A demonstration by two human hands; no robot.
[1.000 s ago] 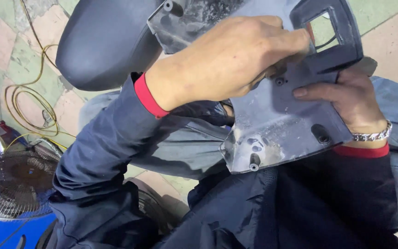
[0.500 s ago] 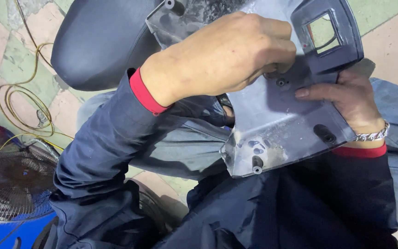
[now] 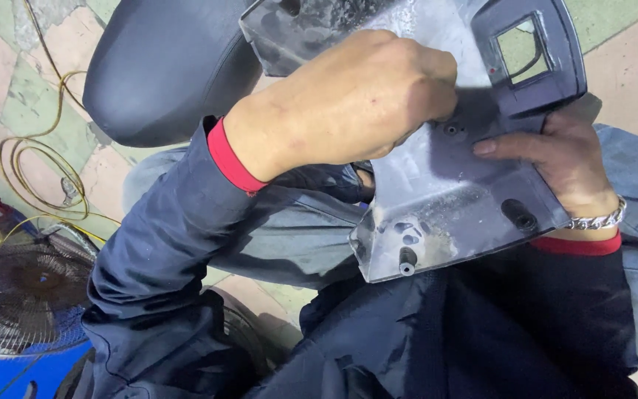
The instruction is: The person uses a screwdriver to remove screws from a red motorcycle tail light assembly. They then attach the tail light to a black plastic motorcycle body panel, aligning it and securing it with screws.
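Panel: we see a dusty grey plastic cover [image 3: 437,199] with screw holes and a rectangular window.
Left hand [image 3: 348,111]: fisted atop it; contents unseen.
Right hand [image 3: 563,162]: grips its edge.

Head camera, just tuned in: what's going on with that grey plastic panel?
A person holds a dusty grey plastic panel over their lap. The right hand steadies its edge from the side, thumb on the surface. The left hand is closed in a fist over the panel's middle, near a screw hole; whether it grips a tool is hidden. A dark seat, yellow cable and blue fan lie to the left.
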